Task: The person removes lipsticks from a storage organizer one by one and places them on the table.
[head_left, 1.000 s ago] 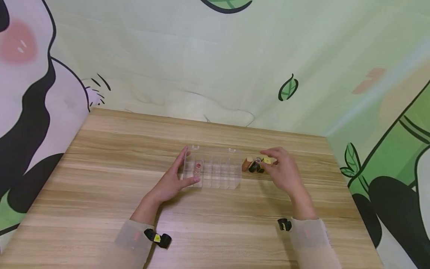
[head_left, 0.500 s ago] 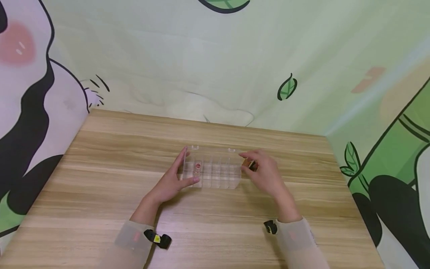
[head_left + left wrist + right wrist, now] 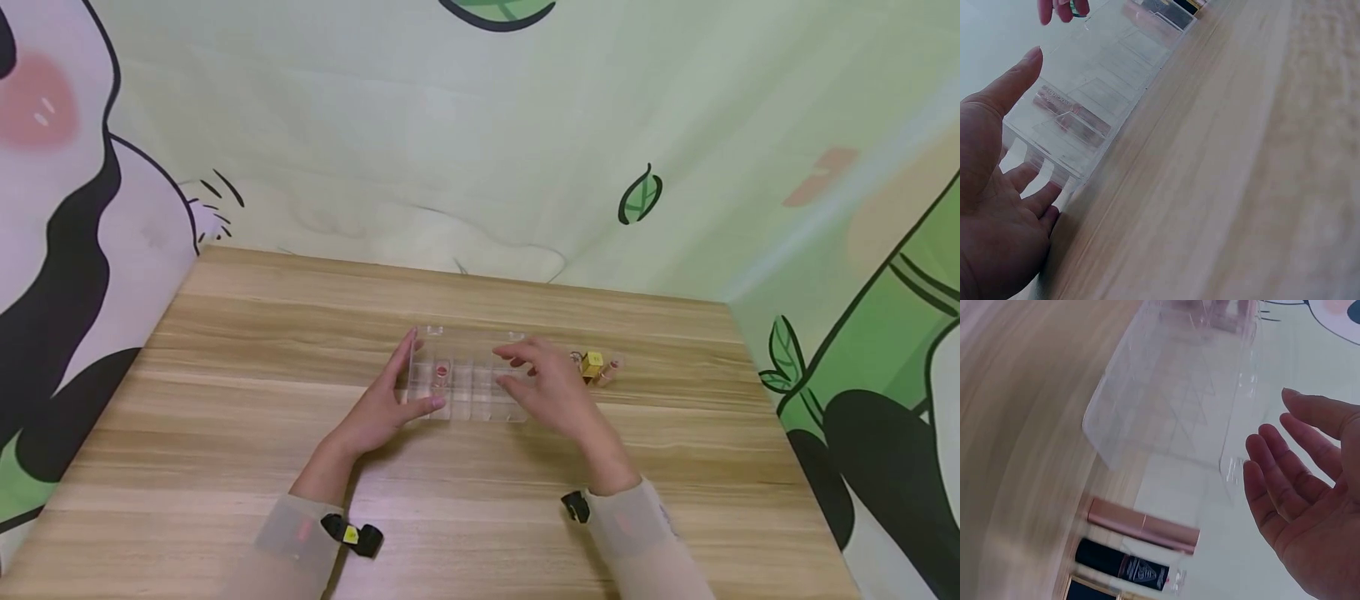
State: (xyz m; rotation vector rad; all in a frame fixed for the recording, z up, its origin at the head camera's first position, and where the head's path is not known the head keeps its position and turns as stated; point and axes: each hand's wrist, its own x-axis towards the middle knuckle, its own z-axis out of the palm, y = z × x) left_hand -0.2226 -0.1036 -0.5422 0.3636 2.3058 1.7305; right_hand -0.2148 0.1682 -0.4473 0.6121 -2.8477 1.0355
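Observation:
A clear plastic compartment box [image 3: 468, 392] lies on the wooden table [image 3: 225, 400]. My left hand [image 3: 397, 392] braces its left end, thumb along the front and straight fingers along the side; in the left wrist view the left hand [image 3: 997, 150] lies flat against the box wall [image 3: 1104, 81]. One red-labelled lipstick [image 3: 442, 369] sits in a left compartment, the same lipstick [image 3: 1072, 120] showing close up. My right hand [image 3: 528, 375] hovers over the box's right half with spread fingers; the right wrist view shows the right hand [image 3: 1304, 481] holding nothing.
Several lipsticks [image 3: 594, 367] lie on the table just right of the box: a rose-gold one [image 3: 1144, 525] and a black one [image 3: 1122, 562] side by side. Printed fabric walls [image 3: 480, 150] enclose the table at the back and both sides.
My right hand has moved left from the loose lipsticks to above the box's right half and its fingers are now spread. The left hand has stayed on the box's left end.

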